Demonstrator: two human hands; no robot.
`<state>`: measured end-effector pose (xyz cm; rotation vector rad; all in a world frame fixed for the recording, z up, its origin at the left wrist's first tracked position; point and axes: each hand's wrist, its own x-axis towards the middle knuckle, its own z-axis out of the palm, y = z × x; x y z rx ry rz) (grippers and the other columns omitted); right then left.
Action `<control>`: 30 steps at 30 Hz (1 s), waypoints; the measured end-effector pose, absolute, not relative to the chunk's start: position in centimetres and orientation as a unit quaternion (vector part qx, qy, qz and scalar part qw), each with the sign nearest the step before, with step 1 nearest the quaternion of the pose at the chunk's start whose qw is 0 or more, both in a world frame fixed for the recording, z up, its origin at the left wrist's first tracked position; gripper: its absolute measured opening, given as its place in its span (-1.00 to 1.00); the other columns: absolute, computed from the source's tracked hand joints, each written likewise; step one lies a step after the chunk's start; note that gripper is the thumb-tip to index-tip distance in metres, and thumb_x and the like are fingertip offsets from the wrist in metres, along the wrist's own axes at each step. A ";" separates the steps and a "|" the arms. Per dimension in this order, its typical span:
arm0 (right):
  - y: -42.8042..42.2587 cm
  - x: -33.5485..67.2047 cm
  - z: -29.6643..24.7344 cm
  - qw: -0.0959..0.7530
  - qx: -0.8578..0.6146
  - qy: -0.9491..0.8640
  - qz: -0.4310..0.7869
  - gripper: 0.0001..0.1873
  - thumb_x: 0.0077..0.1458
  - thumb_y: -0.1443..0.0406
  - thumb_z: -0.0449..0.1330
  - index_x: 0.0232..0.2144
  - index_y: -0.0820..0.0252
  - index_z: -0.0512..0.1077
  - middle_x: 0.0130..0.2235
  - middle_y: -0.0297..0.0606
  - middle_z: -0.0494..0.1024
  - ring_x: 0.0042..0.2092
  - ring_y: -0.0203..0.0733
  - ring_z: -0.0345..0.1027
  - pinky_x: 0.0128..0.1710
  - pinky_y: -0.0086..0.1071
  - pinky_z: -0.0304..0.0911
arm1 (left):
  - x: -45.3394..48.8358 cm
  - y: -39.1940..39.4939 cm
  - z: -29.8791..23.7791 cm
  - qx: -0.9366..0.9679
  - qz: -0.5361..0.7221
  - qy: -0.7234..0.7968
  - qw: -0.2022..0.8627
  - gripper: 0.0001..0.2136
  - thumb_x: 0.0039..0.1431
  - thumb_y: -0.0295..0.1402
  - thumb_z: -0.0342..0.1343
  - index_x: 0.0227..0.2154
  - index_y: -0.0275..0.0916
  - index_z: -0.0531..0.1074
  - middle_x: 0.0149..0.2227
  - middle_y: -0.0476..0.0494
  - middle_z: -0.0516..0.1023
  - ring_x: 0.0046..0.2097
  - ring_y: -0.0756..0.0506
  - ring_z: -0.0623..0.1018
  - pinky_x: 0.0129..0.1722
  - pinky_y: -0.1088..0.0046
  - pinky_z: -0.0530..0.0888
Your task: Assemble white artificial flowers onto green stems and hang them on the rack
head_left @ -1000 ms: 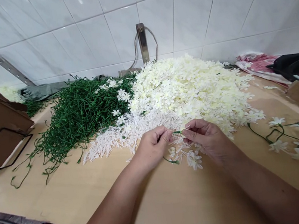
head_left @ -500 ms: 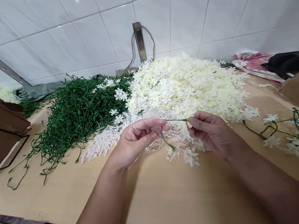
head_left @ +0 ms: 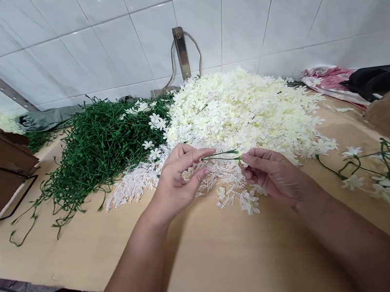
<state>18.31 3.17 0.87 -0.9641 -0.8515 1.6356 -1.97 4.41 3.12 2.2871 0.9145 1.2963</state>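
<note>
The right hand (head_left: pixel 273 173) pinches an artificial flower (head_left: pixel 244 159) with green stem (head_left: pixel 231 152), apparently mid-fitting; the left hand (head_left: pixel 180 180) sits with fingertips apart; the next move calls for delicacy.

No legible txt or nos.

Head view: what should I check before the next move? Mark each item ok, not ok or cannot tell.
1. Right hand pinching the green stem near one end: ok.
2. Left hand closed on the stem: not ok, thumb and fingers stand apart.
3. Flower fully seated on the stem: cannot tell, fingers hide the join.
4. Green stem pile in view: ok.
5. White flower pile in view: ok.
</note>
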 end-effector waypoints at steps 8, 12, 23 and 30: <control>3.0 18.1 1.1 0.482 -0.417 -0.397 0.660 -0.76 -0.15 0.20 0.26 -0.59 0.23 0.31 -0.60 -0.41 0.36 -0.58 -0.44 0.18 -0.59 -0.52 0.09 | -1.8 4.0 3.5 0.792 0.464 0.327 0.224 -0.94 0.06 -0.44 0.07 -0.44 -0.26 0.44 -0.39 -0.09 0.38 -0.29 -0.01 0.38 -0.26 0.44 0.33; 2.8 17.7 0.6 0.441 -0.497 -0.569 0.484 -0.75 0.01 0.14 0.08 -0.50 0.21 0.34 -0.49 -0.30 0.40 -0.52 -0.33 0.23 -0.52 -0.41 0.17 | -2.9 4.4 3.7 0.653 0.576 0.326 0.369 -0.93 0.07 -0.35 0.08 -0.42 -0.24 0.37 -0.47 -0.03 0.38 -0.41 0.04 0.39 -0.40 0.52 0.35; 3.1 17.9 -1.1 0.208 -0.566 -0.796 0.044 -0.90 -0.04 0.44 0.08 -0.48 0.26 0.39 -0.37 -0.10 0.41 -0.24 -0.05 0.22 -0.22 -0.25 0.18 | -2.9 4.2 3.4 0.818 0.117 0.346 0.444 -0.88 0.07 -0.42 0.00 -0.49 -0.28 0.41 -0.50 -0.02 0.39 -0.43 0.04 0.37 -0.43 0.55 0.30; 2.8 17.8 -0.1 0.316 -0.559 -0.763 0.074 -0.87 0.02 0.40 0.04 -0.47 0.21 0.39 -0.43 -0.18 0.46 -0.34 -0.13 0.28 -0.32 -0.32 0.17 | -1.5 4.2 2.6 0.838 0.198 0.441 0.255 -0.84 0.06 -0.50 -0.04 -0.37 -0.23 0.44 -0.36 -0.08 0.45 -0.34 -0.01 0.42 -0.34 0.47 0.33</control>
